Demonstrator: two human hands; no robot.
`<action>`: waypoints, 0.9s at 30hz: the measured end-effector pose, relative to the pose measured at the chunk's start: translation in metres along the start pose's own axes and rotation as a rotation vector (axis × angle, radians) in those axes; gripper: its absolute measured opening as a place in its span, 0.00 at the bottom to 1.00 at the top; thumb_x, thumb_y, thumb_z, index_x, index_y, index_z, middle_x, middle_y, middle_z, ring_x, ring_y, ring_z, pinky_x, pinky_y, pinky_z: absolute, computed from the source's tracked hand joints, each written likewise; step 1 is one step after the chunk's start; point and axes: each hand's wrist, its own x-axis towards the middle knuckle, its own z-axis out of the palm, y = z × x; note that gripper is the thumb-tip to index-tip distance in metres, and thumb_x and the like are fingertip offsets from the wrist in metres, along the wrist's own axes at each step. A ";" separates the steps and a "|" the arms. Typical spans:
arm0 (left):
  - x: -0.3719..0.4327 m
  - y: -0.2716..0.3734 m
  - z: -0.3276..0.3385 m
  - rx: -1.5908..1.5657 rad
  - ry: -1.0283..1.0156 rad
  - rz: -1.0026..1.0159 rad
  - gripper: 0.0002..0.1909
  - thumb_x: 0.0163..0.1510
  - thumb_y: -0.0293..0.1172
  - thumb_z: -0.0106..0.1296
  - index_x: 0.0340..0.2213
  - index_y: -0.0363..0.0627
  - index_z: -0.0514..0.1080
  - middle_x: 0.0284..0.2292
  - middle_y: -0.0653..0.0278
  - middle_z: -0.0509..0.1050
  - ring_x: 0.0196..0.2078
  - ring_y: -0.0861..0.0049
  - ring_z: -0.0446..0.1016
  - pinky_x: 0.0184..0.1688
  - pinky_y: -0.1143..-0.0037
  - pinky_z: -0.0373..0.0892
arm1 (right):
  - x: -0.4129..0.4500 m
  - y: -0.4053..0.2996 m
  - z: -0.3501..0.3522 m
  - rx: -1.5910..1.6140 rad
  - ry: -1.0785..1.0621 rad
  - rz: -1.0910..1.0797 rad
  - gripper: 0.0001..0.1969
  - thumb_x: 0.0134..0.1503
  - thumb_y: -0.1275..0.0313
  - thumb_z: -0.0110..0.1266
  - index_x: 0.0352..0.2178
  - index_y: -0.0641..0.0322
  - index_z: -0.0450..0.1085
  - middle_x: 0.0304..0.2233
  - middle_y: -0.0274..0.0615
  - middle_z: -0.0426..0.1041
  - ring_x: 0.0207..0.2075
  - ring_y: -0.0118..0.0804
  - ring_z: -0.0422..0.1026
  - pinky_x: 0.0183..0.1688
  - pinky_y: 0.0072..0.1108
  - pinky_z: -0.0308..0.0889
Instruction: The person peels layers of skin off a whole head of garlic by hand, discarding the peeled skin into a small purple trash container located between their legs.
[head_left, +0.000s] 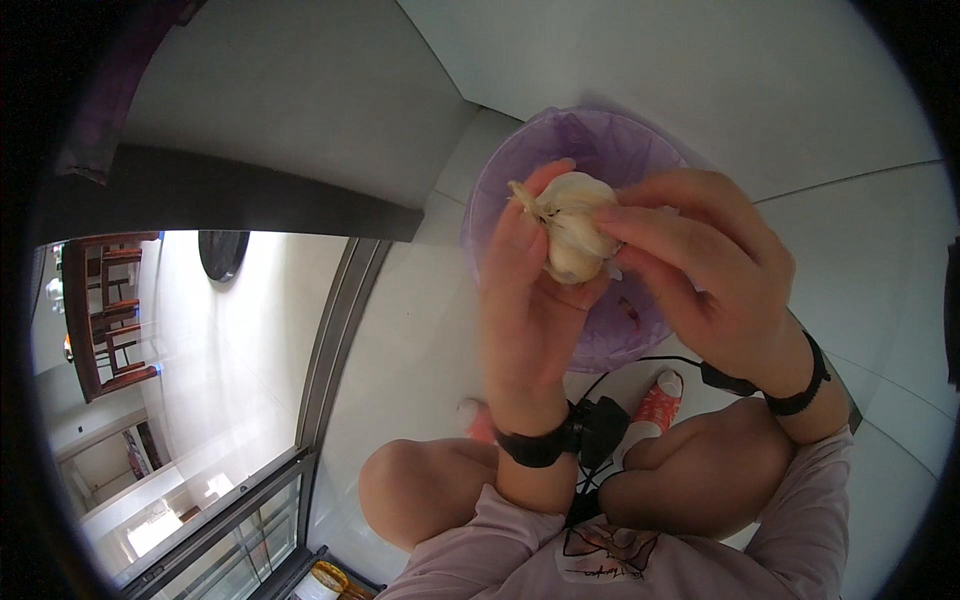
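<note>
A whole garlic bulb (581, 217) with pale papery skin and a short dry stalk rests in my left hand (525, 300). The left thumb and fingers curl around its side and underside. On the bulb's right side, the fingertips of my right hand (712, 262) pinch at the skin or a clove; exactly what they grip is hard to make out. Both hands are held above a round bin (501, 157) lined with a purple plastic bag. A small reddish-brown scrap (628, 309) lies inside the liner.
Pale tiled walls (847, 247) stand behind and right of the bin. To the left are a sliding-door frame (330, 337) and a bright room with wooden furniture (112, 322). Black cables (596, 386) run from wrist-strapped devices (604, 431). A jar (322, 581) sits at the lower left.
</note>
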 end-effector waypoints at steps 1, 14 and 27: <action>0.001 0.000 -0.007 -0.084 -0.092 -0.010 0.24 0.53 0.39 0.39 0.48 0.36 0.54 0.42 0.57 0.65 0.42 0.74 0.65 0.38 0.77 0.63 | 0.000 -0.002 0.000 -0.005 0.010 -0.001 0.14 0.38 0.84 0.56 0.31 0.63 0.70 0.29 0.42 0.68 0.24 0.31 0.68 0.23 0.16 0.64; 0.000 0.002 0.001 -0.015 -0.090 -0.031 0.23 0.54 0.37 0.37 0.48 0.36 0.54 0.37 0.57 0.67 0.32 0.83 0.66 0.23 0.86 0.59 | 0.001 -0.001 0.000 0.043 0.033 -0.049 0.12 0.35 0.85 0.56 0.26 0.63 0.69 0.25 0.41 0.67 0.22 0.32 0.66 0.21 0.17 0.62; 0.001 0.002 -0.002 -0.079 -0.116 -0.108 0.22 0.54 0.37 0.36 0.48 0.36 0.55 0.37 0.57 0.68 0.31 0.84 0.65 0.23 0.86 0.58 | -0.001 -0.001 0.003 0.038 0.029 -0.033 0.11 0.36 0.83 0.58 0.26 0.64 0.69 0.24 0.42 0.67 0.22 0.32 0.66 0.21 0.17 0.61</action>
